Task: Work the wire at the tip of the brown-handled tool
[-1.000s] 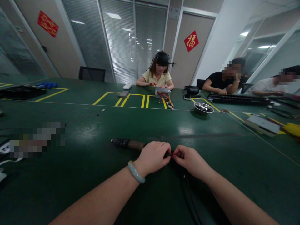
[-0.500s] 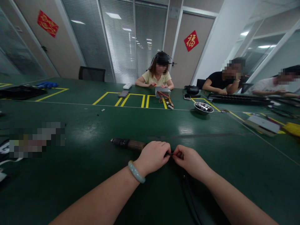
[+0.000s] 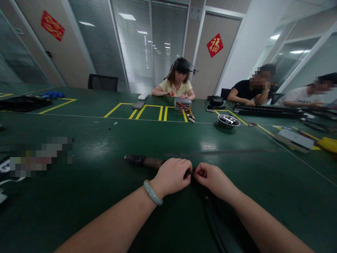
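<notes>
My left hand point(image 3: 172, 175) is closed around the near end of a dark, brown-handled tool point(image 3: 143, 161) that lies on the green table point(image 3: 105, 189) and points left. A pale green bangle point(image 3: 152, 193) sits on that wrist. My right hand point(image 3: 212, 179) pinches a small dark part at the tool's end, fingertip to fingertip with the left hand. A black cable point(image 3: 212, 218) runs from under my right hand toward me. The small part itself is mostly hidden by my fingers.
A person in a yellow shirt point(image 3: 176, 86) works across the table at a grey box with coloured wires point(image 3: 184, 107). Two more people sit at the far right. A metal bowl point(image 3: 228, 121) stands right of centre, yellow tape lines mark the table, and a blurred patch lies left.
</notes>
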Motion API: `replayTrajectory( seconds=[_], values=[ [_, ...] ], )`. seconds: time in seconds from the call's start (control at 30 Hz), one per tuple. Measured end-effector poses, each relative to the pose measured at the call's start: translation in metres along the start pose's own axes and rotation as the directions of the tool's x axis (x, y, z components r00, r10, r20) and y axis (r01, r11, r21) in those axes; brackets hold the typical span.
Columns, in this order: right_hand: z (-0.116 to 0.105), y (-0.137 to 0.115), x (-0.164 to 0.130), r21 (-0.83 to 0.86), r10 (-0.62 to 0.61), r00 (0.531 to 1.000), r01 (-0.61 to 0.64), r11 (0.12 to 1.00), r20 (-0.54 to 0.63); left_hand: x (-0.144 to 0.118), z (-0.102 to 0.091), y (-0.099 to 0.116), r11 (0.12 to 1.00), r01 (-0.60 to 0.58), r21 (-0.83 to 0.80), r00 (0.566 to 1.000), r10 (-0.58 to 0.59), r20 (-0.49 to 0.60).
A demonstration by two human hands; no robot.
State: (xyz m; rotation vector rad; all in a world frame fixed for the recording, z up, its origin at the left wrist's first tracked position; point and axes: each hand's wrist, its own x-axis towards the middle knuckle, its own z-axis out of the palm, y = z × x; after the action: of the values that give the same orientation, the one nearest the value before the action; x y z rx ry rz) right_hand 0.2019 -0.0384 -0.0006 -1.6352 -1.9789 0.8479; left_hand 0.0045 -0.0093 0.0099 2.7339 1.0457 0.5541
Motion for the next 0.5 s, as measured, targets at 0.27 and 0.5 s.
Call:
replayTrajectory(
  seconds=[0.27, 0.5],
  values=[
    [0.0005, 0.0009, 0.0011, 0.008, 0.016, 1.000, -0.016, 1.000, 0.007, 0.0004, -0.0026, 0.0022, 1.000, 0.007, 0.009, 1.000, -0.007, 0.023],
    [-0.0006, 0.0008, 0.0013, 0.032, 0.007, 1.000, -0.008, 0.999, 0.012, -0.0001, 0.0014, 0.0003, 1.000, 0.010, -0.004, 1.000, -0.010, -0.007]
  ],
)
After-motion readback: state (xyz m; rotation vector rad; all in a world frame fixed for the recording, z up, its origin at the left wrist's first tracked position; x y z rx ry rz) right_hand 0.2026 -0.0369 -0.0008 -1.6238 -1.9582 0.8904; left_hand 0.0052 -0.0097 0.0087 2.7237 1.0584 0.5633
